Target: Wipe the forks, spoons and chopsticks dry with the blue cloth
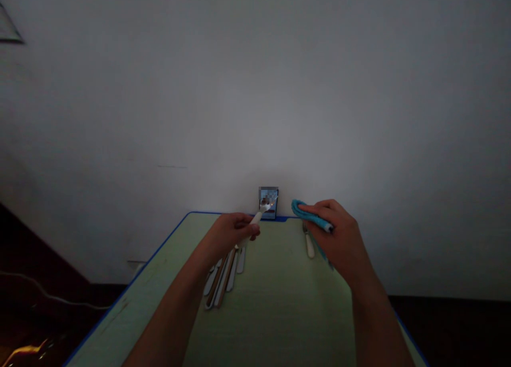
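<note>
My left hand (236,230) is closed around the white handle of a fork (256,217), its metal head pointing up and away over the table. In my right hand (333,223) is a folded blue cloth (309,216), pinched between thumb and fingers, with one end hanging below. Beneath the cloth, another white-handled fork (310,245) lies on the table. Several pieces of cutlery (224,276), with white and brown handles, lie side by side below my left hand, which partly covers their far ends.
A phone (273,211) with a lit screen leans upright against the wall (255,101) at the far edge of the pale green table (275,314). The tabletop has a blue rim. A white cable (51,295) runs along the left side.
</note>
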`<state>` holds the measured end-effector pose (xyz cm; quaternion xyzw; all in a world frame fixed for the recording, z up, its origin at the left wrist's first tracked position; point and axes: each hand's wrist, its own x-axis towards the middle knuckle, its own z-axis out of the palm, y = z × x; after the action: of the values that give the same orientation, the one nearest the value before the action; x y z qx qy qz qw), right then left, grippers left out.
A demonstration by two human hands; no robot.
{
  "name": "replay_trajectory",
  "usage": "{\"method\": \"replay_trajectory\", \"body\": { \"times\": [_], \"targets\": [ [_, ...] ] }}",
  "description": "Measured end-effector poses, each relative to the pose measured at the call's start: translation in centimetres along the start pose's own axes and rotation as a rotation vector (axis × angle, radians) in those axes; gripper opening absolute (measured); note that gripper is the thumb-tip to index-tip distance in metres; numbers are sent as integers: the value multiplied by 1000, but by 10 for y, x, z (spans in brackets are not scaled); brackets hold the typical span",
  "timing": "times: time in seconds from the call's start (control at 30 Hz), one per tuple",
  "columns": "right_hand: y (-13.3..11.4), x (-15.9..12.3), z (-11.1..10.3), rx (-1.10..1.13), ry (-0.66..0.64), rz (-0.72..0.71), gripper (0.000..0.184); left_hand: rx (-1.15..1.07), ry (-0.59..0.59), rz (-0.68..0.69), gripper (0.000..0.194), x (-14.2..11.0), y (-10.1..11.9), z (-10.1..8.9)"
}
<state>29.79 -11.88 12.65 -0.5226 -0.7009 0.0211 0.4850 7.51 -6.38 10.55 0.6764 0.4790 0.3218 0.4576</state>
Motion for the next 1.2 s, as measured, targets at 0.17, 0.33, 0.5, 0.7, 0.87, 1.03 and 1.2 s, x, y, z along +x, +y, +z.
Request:
{"method": "replay_trajectory", "body": {
  "times": [0.17, 0.33, 0.5, 0.7, 0.87, 1.03, 1.2],
  "targets": [
    [-6, 1, 4, -39, -45, -18, 28, -26, -20, 21, 28, -4, 6, 2],
    [-8, 0, 9, -113, -69, -71, 29, -3, -19, 30, 27, -6, 8, 2],
    [-10, -1, 14, -132, -112, -116, 32, -43, -30, 22, 27, -9, 9, 2],
    [-6, -2, 18, -225, -146, -189, 38, -65, -37, 8, 27, -15, 16, 2],
    [-7, -2, 18, -279, -130, -246, 47, -78, -40, -15, 25, -19, 24, 2],
    [-12, -3, 16, -289, -146, -300, 55, -85, -39, -15, 24, -21, 26, 3],
    [-11, -3, 18, -291, -157, -315, 57, -71, -32, 8, 25, -22, 28, 2]
  ]
}}
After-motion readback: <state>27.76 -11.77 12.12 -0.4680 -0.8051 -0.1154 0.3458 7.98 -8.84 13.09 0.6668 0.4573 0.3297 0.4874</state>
